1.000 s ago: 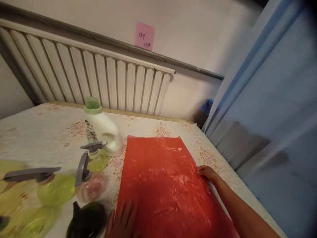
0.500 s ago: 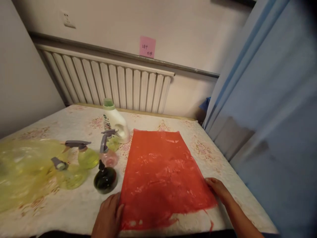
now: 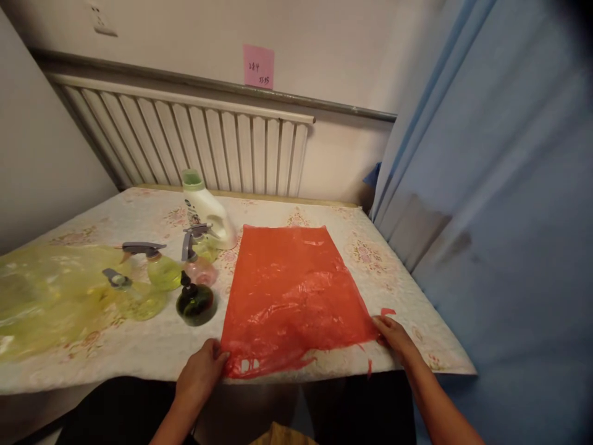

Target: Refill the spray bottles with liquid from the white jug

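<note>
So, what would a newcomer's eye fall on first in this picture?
Probably the red plastic, spread out on the flowered tablecloth, with the left hand and right hand holding its near corners. Next comes the pale blue curtain hanging along the right side. The dark green bottle, standing left of the red plastic, may also catch the eye.

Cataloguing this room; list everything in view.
Red sheet: 1, red, centre
Yellow sheet: 1, yellow, left
Spray bottles: 4, three yellowish, one pink, left
Round bottle: 1, dark green, left
Jug: 1, white, left
Tablecloth: 1, pale floral, table
Radiator: 1, white, wall
Pipe: 1, grey, wall
Note: 1, pink, wall
Socket: 1, white, wall
Curtain: 1, blue, right
Scrap: 1, red, right
Left hand: 1, red sheet's left corner
Right hand: 1, red sheet's right corner
</note>
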{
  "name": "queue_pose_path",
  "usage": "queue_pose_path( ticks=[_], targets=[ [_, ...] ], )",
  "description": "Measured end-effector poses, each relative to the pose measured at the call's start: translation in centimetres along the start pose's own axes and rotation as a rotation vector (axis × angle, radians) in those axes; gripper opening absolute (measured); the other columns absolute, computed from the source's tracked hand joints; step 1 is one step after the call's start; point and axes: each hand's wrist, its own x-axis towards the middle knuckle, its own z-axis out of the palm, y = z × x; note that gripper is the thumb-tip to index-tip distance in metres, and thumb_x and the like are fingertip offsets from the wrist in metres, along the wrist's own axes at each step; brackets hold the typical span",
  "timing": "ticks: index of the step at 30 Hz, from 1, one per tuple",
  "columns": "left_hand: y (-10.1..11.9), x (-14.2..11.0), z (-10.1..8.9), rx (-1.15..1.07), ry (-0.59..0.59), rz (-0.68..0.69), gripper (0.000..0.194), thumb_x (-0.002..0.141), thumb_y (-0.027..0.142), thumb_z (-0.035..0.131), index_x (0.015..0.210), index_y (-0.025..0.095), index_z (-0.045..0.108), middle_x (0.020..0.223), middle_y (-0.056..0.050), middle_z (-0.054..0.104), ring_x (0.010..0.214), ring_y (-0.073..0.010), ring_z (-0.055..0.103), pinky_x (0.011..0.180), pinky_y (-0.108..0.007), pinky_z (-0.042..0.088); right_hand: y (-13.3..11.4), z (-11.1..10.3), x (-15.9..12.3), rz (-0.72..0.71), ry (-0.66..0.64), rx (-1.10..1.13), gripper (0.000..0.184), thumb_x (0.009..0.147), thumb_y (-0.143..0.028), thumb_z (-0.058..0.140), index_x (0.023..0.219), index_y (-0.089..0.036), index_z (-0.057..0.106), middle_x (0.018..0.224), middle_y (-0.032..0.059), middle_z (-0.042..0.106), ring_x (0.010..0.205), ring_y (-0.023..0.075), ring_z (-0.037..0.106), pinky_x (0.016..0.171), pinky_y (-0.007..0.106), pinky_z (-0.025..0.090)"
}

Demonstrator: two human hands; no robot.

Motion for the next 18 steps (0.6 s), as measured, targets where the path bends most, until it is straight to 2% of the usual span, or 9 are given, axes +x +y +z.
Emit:
queue_pose_path(
  ticks=[5,9,14,18],
  targets=[
    [-0.7,0.1,0.4,0.023,0.004,0.047,0.015,0.089,0.028,0.039,0.092,0.022,0.053,0.093,-0.009,0.073,0.089,-0.0249,0.069,0.076,-0.030,0.045,0.2,0.9,-0.5,-0.001,0.016,0.003,0.028,0.060,-0.030,0.065,0.086,-0.020,0.062,0.056,-0.0050,0.059,0.048,0.0133,0.055,0.049,0.024,0.041],
    [-2.8,0.9,0.2,-0.044,0.014,0.066,0.020,0.091,0.029,0.039,0.101,0.022,0.054,0.099,-0.009,0.074,0.093,-0.0245,0.069,0.077,-0.030,0.046,1.2,1.5,-2.0,0.020,0.002,-0.005,0.028,0.064,-0.029,0.060,0.090,-0.019,0.061,0.049,-0.0070,0.055,0.043,0.0123,0.052,0.045,0.022,0.037],
    [-5.3,1.2,0.0,-0.073,0.005,0.111,0.019,0.088,0.029,0.042,0.100,0.021,0.055,0.090,-0.006,0.075,0.087,-0.0236,0.071,0.076,-0.029,0.047,2.9,1.5,-5.0,0.034,-0.035,-0.070,0.027,0.069,-0.029,0.054,0.092,-0.019,0.061,0.048,-0.0060,0.058,0.039,0.0128,0.053,0.040,0.021,0.030],
    [-6.6,0.6,0.4,-0.097,0.002,0.141,0.021,0.087,0.027,0.042,0.104,0.021,0.054,0.089,-0.005,0.076,0.086,-0.0229,0.072,0.076,-0.028,0.048,4.0,1.1,-7.0,0.021,-0.047,-0.157,0.026,0.069,-0.027,0.054,0.092,-0.020,0.062,0.054,-0.0043,0.064,0.040,0.0131,0.056,0.041,0.022,0.032]
  ],
)
